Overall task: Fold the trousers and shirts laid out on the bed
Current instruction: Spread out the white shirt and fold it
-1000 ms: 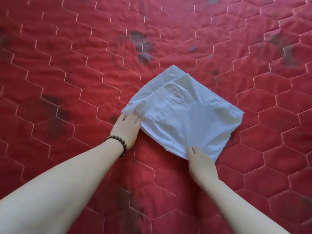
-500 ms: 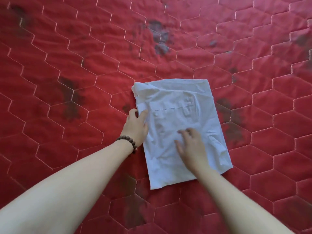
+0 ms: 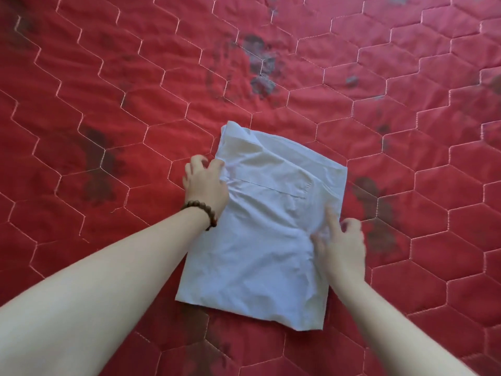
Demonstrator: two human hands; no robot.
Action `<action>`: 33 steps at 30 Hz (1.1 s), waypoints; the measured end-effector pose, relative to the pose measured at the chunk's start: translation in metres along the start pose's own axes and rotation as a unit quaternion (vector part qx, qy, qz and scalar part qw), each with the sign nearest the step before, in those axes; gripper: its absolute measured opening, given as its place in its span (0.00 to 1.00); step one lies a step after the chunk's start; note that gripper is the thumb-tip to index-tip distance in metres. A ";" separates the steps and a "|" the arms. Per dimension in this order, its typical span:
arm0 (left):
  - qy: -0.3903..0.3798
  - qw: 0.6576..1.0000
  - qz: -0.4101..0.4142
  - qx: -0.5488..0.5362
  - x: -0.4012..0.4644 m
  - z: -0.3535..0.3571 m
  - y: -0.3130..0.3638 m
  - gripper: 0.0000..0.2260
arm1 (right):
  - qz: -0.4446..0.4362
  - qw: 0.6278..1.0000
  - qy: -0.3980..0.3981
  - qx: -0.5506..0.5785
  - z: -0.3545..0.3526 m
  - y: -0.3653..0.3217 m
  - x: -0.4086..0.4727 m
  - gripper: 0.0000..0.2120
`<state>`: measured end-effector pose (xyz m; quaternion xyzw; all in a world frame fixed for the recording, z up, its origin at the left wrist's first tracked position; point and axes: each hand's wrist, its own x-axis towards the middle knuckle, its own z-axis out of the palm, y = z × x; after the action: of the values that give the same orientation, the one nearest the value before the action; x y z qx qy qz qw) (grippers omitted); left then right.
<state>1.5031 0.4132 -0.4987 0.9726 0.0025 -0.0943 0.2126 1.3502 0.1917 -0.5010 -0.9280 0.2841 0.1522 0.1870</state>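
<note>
- A pale folded garment (image 3: 267, 232) lies flat on the red quilted bedspread (image 3: 108, 104), a seamed pocket facing up.
- The left hand (image 3: 207, 183), with a beaded bracelet (image 3: 202, 211) at the wrist, sits at the garment's left edge; its curled fingers pinch the cloth there.
- The right hand (image 3: 341, 248) rests on the garment's right side, fingers loosely bent, the forefinger stretched out across the fabric.

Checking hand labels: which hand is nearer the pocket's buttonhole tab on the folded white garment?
Right. The right hand rests just below the buttonhole tab; the left hand sits at the white garment left edge, farther off.
</note>
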 end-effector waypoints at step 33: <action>-0.141 0.910 0.307 0.241 -0.107 0.054 -0.056 0.30 | -0.243 0.946 0.062 -0.203 0.060 0.013 -0.029 0.29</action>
<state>1.3856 0.4457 -0.5505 0.9238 -0.3486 -0.1579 -0.0121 1.3090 0.2216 -0.5457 -0.9948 0.0235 0.0990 0.0082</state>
